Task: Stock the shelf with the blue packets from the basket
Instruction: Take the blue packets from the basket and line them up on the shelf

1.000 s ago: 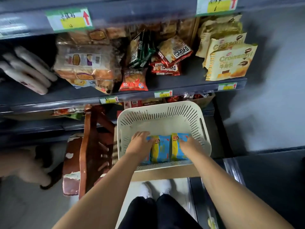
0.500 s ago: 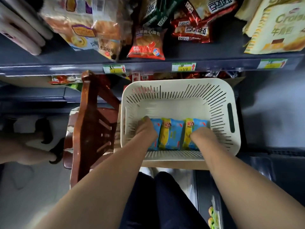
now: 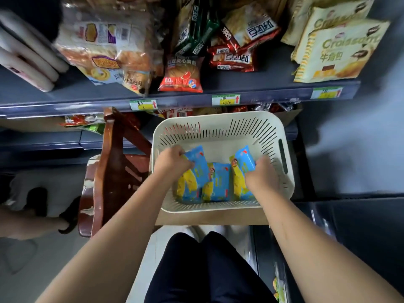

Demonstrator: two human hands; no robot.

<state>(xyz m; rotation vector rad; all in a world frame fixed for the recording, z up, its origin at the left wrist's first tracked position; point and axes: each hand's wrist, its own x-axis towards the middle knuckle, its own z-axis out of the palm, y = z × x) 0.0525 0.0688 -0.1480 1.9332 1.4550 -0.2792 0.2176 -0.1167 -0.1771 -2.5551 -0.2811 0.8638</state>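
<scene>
A cream slotted basket sits on a cardboard box below the shelf. Three blue and yellow packets are inside it. My left hand grips the left blue packet, whose far end is tilted up. My right hand grips the right blue packet, also lifted at its far end. The middle blue packet lies flat between them, untouched. The grey shelf above holds snack bags.
A red-brown wooden chair stands just left of the basket. On the shelf are bread bags, red snack packs and croissant bags. Another person's foot is at the left. My dark trouser legs are below.
Both hands have closed on the outer packets and raised their far ends off the basket floor. The view has moved closer to the basket.
</scene>
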